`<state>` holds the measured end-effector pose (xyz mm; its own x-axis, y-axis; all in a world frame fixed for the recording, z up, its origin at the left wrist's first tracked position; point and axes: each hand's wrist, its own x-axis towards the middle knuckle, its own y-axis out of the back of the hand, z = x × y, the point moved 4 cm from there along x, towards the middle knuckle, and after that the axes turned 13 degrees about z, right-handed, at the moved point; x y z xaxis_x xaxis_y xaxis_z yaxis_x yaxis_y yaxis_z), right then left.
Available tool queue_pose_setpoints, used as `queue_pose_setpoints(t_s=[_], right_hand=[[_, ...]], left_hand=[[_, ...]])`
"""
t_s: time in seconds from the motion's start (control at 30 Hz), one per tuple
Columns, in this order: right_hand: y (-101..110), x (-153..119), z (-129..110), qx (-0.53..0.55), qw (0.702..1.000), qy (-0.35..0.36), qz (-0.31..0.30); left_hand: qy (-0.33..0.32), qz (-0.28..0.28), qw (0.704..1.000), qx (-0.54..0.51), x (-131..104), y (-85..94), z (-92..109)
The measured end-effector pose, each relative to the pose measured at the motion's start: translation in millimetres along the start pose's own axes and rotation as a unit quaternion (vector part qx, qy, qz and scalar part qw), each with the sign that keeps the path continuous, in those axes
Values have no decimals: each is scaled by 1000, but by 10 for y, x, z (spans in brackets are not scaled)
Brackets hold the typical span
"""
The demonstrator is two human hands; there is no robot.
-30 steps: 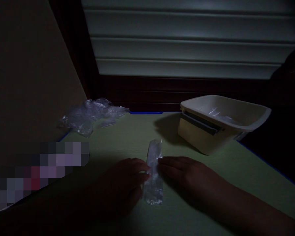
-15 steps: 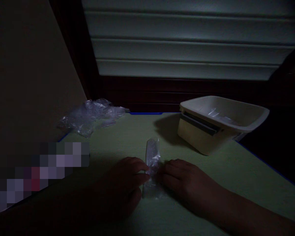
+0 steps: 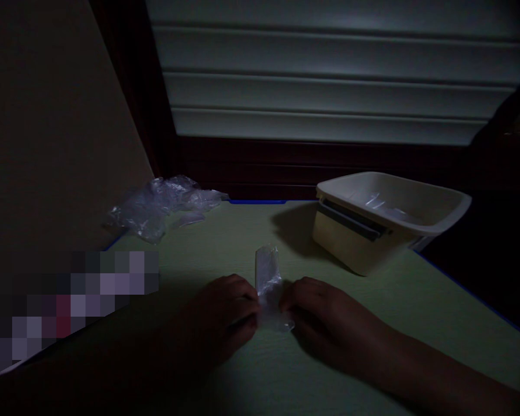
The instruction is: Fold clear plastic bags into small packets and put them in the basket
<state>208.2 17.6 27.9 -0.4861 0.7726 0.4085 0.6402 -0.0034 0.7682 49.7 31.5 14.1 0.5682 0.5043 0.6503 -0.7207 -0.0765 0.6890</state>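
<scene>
Your left fingers [image 3: 241, 309] and right fingers [image 3: 297, 292] are bent and set against opposite side edges of the film [image 3: 267, 273], which lies on the desk [image 3: 229, 234] between them; whether they pinch it cannot be told. Crumpled plastic [image 3: 167, 199] lies beyond your left fingers. Beyond your right fingers stands a cream bin [image 3: 342, 244] containing clear pieces [image 3: 375, 201].

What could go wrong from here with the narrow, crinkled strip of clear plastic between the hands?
The narrow, clear plastic strip could crease unevenly or slip: the bare left hand and bare right hand are at its sides, and the light is dim. The tapered beige bin sits near the right edge of the pale green table, so a bump might knock it off.
</scene>
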Motion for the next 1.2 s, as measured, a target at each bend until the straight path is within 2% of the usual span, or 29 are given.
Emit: queue_pose_setpoints(t_s=[0.2, 0.47, 0.7, 0.8, 1.07, 1.2], right_hand=[[-46, -23, -26, -20, 1000, 1, -24], [-69, 5, -3, 25, 999, 8, 21], [-75, 1, 3, 66, 996, -53, 30], [-96, 5, 10, 71, 994, -72, 29], [-103, 9, -31, 62, 996, -55, 18], [-103, 30, -48, 69, 997, -30, 22]], left_hand=[[5, -10, 1000, 23, 7, 17, 20], [30, -45, 998, 25, 36, -2, 1], [20, -57, 998, 2, 50, -12, 29], [35, -66, 997, -2, 59, -21, 29], [112, -1, 992, -59, 23, 3, -35], [115, -8, 992, -46, 11, 13, -49]])
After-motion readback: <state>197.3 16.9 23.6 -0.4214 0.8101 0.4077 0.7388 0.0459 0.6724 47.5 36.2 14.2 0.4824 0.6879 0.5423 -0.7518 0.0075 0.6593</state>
